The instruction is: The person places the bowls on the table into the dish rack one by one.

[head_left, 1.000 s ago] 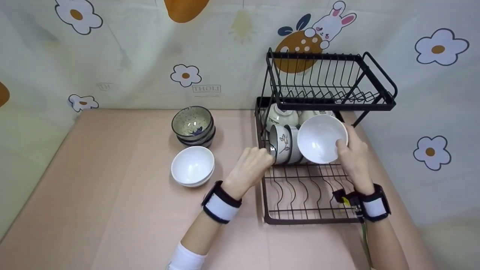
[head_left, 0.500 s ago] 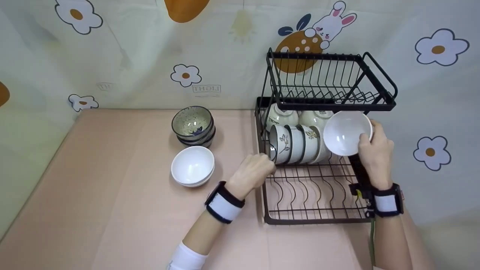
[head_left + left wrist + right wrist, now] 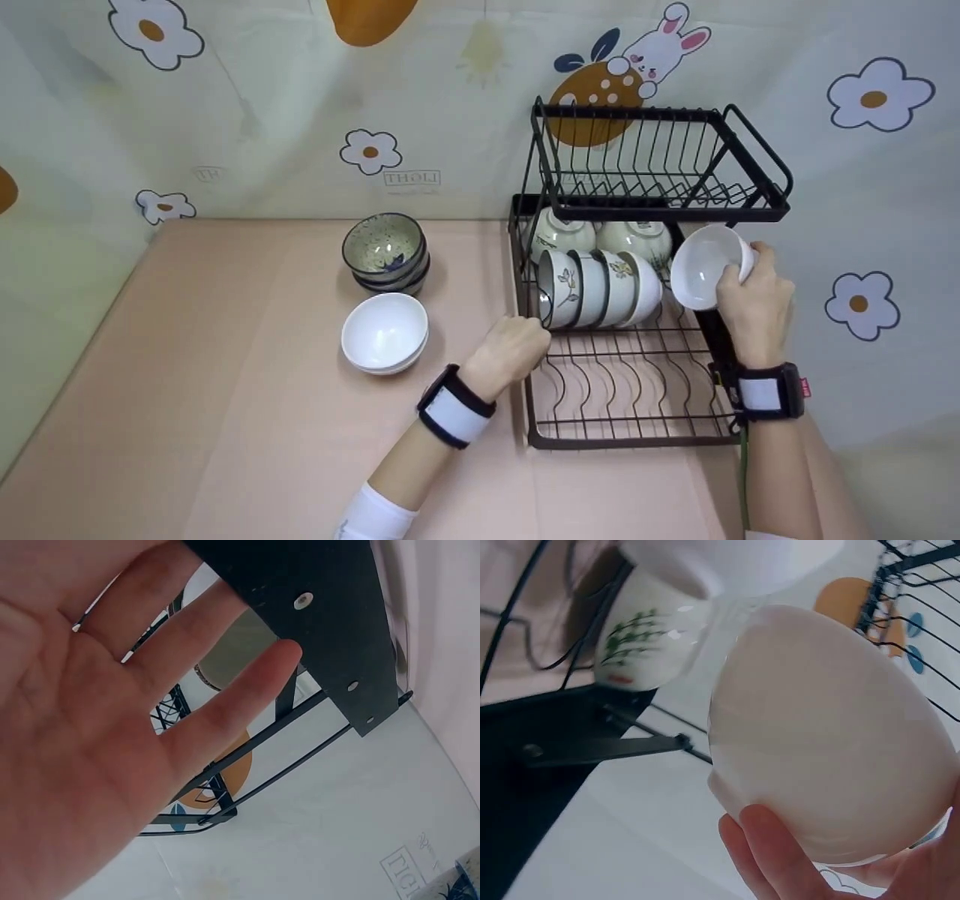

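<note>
My right hand grips a white bowl by its right rim, tilted with its inside facing left, at the right side of the black dish rack. In the right wrist view the bowl shows its smooth outside, with fingers around its lower edge. My left hand holds the rack's left side; in the left wrist view some fingertips go behind the dark side panel. Several bowls stand on edge in a row in the lower tier, the rightmost white.
Behind the row, two patterned bowls sit upside down. The upper tier overhangs the rack's back. Left of the rack, on the pink tabletop, are stacked speckled bowls and stacked white bowls.
My right hand has carried the white bowl rightward, away from the row, and tilted it more, uncovering the standing bowls. My left hand has slid slightly down along the rack's side.
</note>
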Demonstrator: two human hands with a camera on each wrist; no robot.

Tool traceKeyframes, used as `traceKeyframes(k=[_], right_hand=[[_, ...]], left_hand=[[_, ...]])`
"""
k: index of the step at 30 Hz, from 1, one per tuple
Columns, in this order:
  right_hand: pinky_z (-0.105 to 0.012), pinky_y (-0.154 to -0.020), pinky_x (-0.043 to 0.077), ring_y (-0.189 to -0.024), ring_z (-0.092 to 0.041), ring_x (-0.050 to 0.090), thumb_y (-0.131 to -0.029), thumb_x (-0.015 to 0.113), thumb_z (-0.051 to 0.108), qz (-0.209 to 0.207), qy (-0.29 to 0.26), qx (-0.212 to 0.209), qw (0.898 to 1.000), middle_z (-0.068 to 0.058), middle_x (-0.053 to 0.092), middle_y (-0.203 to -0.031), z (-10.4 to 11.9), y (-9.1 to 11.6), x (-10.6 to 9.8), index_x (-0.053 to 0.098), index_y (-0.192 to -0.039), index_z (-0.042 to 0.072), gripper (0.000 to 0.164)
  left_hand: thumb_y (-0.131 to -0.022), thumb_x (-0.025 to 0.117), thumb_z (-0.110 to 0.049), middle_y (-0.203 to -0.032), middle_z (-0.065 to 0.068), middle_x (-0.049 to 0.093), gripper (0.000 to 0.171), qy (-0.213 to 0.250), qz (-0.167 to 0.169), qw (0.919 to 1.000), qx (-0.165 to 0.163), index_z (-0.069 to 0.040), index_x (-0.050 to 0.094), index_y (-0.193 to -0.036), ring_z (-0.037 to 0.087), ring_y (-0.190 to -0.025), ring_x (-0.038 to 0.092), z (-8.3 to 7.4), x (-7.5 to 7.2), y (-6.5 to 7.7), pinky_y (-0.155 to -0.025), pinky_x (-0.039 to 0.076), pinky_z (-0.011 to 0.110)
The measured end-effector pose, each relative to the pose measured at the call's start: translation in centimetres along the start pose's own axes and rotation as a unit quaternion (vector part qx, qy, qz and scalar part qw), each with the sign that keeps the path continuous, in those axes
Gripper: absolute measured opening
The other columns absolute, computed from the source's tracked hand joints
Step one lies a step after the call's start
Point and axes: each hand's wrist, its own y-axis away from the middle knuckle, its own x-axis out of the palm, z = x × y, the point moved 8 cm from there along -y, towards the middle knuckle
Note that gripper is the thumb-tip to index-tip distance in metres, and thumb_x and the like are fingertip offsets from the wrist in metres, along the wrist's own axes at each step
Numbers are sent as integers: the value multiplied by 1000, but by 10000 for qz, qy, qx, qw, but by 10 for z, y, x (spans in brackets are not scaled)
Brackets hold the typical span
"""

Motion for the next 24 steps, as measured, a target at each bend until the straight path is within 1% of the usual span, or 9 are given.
traceKeyframes(k=[8, 15, 19, 24], right_hand=[[-64, -87, 46, -105, -57, 54, -94, 40, 31, 210, 406, -184, 9988, -38, 53, -125, 1, -2, 14, 34, -144, 6, 56], [-66, -77, 46, -96, -59, 55, -96, 38, 39, 112, 615, -735, 9953, -40, 55, -116, 9, 0, 21, 41, -139, 6, 54], [-67, -72, 46, -91, -60, 55, -97, 37, 42, 135, 731, -941, 9928, -39, 54, -114, 11, 2, 26, 41, -138, 6, 55], [-67, -71, 47, -88, -59, 55, -98, 37, 42, 211, 830, -1212, 9889, -38, 54, -111, 14, 5, 35, 40, -138, 3, 56]], left_hand=[[-77, 64, 2, -74, 2, 69, 14, -76, 8, 10000, -35, -10, 70, -76, 15, -61, 61, 0, 0, 0, -53, 51, 23], [-76, 64, 4, -74, 2, 69, 15, -109, -21, 9999, -54, -10, 69, -75, 14, -61, 61, 0, -1, 1, -53, 50, 22], [-76, 63, 4, -75, 2, 69, 15, -128, -96, 9999, -47, -10, 69, -73, 15, -62, 62, 0, -2, 1, -53, 52, 23], [-76, 62, 4, -74, 1, 68, 16, -80, -91, 9999, -45, -10, 69, -73, 14, -61, 61, 0, -2, 1, -52, 51, 22]])
